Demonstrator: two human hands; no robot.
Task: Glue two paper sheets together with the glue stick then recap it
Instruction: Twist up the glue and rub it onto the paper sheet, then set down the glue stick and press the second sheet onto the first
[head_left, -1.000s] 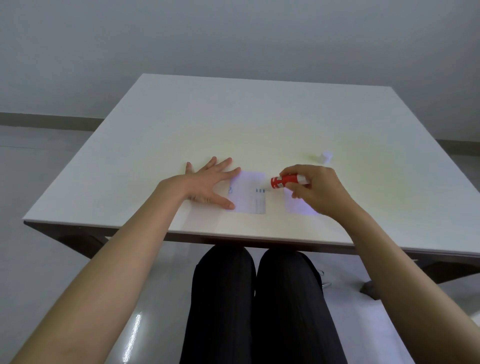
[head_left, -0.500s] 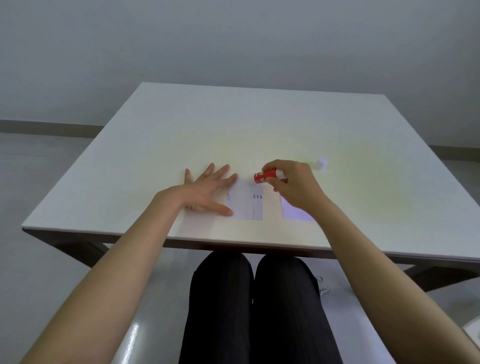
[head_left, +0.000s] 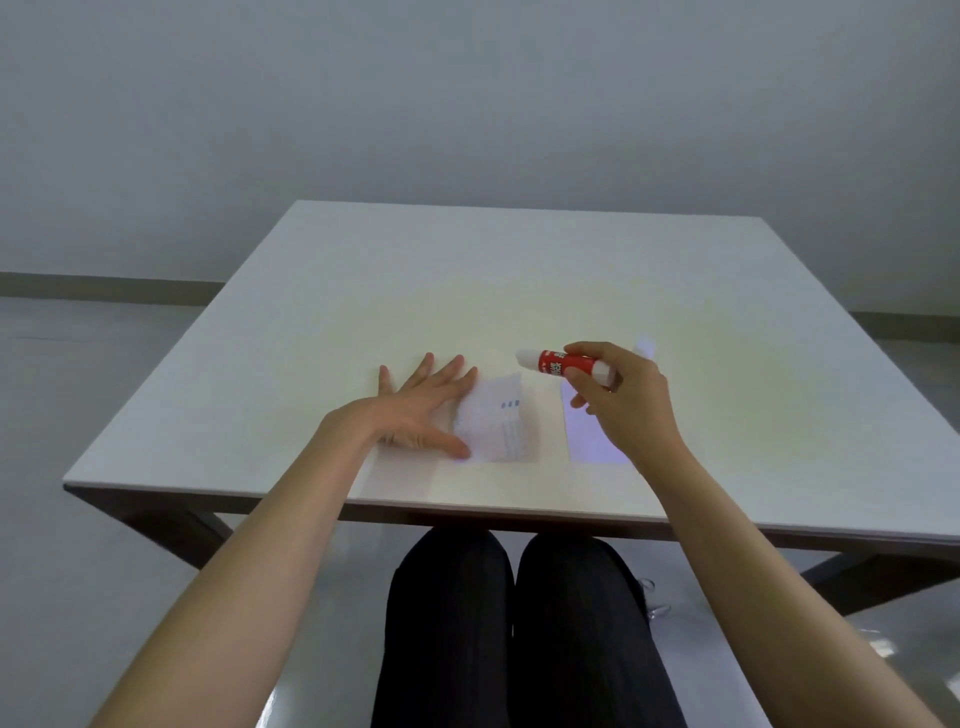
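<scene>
My right hand holds a red and white glue stick uncapped, lifted above the table with its white tip pointing left. My left hand lies flat with fingers spread on the left part of a printed paper sheet. A second, plain sheet lies to the right, partly under my right hand. The small white cap stands on the table beyond my right hand.
The white table has its near edge just in front of my knees, which show below in dark trousers. A grey wall stands behind the table.
My right hand has lifted the glue stick off the printed sheet and drawn it to the right. My left hand stays pressed on the sheet.
</scene>
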